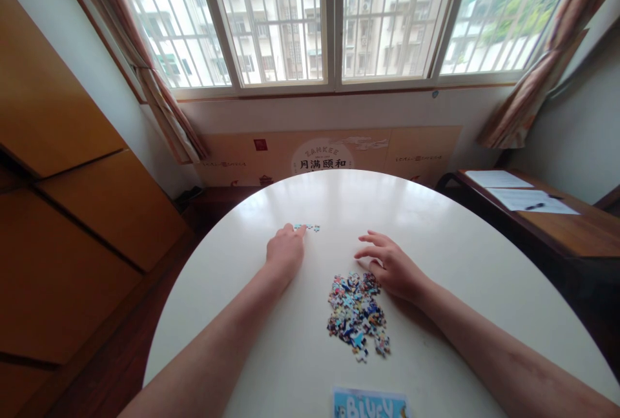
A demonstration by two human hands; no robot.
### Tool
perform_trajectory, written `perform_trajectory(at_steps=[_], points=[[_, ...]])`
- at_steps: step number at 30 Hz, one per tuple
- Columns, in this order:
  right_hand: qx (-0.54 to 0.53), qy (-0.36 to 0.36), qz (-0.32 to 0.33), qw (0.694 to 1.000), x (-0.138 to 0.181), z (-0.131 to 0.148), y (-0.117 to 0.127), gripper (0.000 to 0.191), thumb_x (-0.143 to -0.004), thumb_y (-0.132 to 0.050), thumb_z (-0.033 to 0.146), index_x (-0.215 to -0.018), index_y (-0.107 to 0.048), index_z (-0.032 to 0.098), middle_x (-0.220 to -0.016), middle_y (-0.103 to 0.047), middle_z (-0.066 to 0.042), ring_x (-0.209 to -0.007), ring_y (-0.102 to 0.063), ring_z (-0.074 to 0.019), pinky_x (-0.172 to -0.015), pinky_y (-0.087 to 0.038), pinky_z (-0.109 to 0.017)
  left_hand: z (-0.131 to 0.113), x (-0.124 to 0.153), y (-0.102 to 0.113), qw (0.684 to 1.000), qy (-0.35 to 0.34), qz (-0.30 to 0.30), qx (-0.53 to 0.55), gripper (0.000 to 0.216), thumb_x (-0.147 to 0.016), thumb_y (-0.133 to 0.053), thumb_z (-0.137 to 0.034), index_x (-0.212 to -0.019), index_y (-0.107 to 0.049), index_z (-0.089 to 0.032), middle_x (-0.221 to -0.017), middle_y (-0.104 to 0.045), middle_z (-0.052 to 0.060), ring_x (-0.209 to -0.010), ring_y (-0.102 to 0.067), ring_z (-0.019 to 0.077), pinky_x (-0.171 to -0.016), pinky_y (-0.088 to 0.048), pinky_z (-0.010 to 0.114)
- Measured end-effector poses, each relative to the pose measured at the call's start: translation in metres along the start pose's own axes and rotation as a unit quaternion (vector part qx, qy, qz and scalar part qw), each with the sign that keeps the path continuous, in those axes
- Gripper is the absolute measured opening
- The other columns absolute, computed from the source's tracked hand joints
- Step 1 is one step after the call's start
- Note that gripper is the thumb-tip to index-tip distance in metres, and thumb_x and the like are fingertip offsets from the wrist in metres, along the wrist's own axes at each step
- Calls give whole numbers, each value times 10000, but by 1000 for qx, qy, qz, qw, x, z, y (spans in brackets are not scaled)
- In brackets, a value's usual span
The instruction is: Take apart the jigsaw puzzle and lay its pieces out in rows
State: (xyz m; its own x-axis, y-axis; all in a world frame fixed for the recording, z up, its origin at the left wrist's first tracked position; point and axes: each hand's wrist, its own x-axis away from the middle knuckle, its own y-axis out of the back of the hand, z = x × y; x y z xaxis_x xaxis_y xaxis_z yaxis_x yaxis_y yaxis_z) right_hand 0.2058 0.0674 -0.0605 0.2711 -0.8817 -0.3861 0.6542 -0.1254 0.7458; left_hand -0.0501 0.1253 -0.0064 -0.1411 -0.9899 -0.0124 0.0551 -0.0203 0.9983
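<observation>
Near the far side of the white round table (213, 302), a short row of light-blue jigsaw puzzle pieces (316, 228) lies flat. My left hand (285, 251) rests at the left end of that row, its index finger stretched out and touching the pieces; the hand itself partly hides them. My right hand (392, 268) is just above the upper right edge of a loose heap of mixed-colour puzzle pieces (356, 308). Its fingers are spread, and nothing shows between them.
A blue card or box marked "BLUEY" (371, 404) lies at the table's near edge. To the right stands a wooden desk (557, 227) with papers (530, 200) and a pen. Beyond the table, a printed cardboard panel (242, 153) leans below the barred window.
</observation>
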Motion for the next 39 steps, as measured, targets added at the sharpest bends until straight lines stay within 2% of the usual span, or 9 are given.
perform_trajectory(at_steps=[3,6,11,14,19,24,27,33,39], points=[[0,-2,-1,1000,0,0,0,418,-765,-519,15,-990,-772,260,-1344,-604,-53,-1395,-433,-286,-1159,-360,-564,8,-2,-1,1000,16,-27,-2,519,-952,-349,-125,-1424,-536,-234,-1174,-618,124,-1078,-589,240,-837,-489,313],[-8,-9,0,1000,0,0,-1,459,-751,-502,7,-1028,-765,262,-1346,-606,-48,-1393,-438,-277,-1168,-357,-549,25,-11,-7,996,26,-83,32,417,-982,-412,-248,-1345,-612,-203,-1175,-642,108,-1102,-590,249,-916,-483,327],[-27,-45,-13,999,-6,0,2,399,-812,-502,91,-1083,-754,240,-1289,-642,-64,-1292,-540,-262,-1150,-399,-508,50,-29,-24,980,-26,-131,148,352,-957,-475,-237,-1217,-707,-191,-1215,-681,60,-1127,-601,206,-1051,-433,283],[-19,-58,2,998,-19,4,4,327,-867,-518,176,-1093,-747,235,-1226,-673,-64,-1194,-603,-255,-1098,-449,-485,52,-33,-28,974,-43,-136,178,344,-952,-472,-225,-1175,-733,-194,-1220,-702,46,-1154,-599,209,-1068,-431,290],[-22,14,57,998,-61,6,-2,278,-898,-547,214,-1089,-750,204,-1169,-695,-80,-1129,-636,-245,-1063,-469,-445,46,-32,-25,970,33,-138,195,337,-951,-478,-281,-1145,-749,-234,-1171,-736,36,-1094,-647,223,-960,-497,315],[-35,43,62,997,-112,3,-25,226,-883,-601,195,-1029,-772,210,-1104,-721,-63,-1019,-681,-202,-961,-525,-345,52,-54,-18,966,55,-114,224,252,-895,-571,-331,-997,-789,-257,-1056,-767,50,-1006,-670,267,-848,-505,342],[-37,59,56,996,-134,2,-42,204,-883,-618,195,-1006,-781,203,-1047,-736,-60,-972,-689,-183,-911,-531,-294,60,-72,-19,958,54,-110,259,236,-886,-588,-358,-909,-796,-250,-948,-777,49,-922,-690,257,-792,-503,325],[-33,80,38,996,-148,-5,-60,252,-947,-568,271,-1093,-764,212,-1038,-735,-62,-934,-679,-172,-866,-520,-279,71,-81,-37,934,-4,-119,338,285,-872,-611,-423,-1010,-785,-244,-977,-774,21,-886,-693,197,-787,-514,267],[-2,131,40,991,-144,-5,-63,255,-936,-575,221,-1105,-764,249,-1085,-730,-56,-985,-661,-177,-936,-481,-301,72,-78,-40,930,-77,-115,341,218,-805,-671,-372,-902,-808,-232,-888,-756,36,-825,-662,208,-809,-509,312]])
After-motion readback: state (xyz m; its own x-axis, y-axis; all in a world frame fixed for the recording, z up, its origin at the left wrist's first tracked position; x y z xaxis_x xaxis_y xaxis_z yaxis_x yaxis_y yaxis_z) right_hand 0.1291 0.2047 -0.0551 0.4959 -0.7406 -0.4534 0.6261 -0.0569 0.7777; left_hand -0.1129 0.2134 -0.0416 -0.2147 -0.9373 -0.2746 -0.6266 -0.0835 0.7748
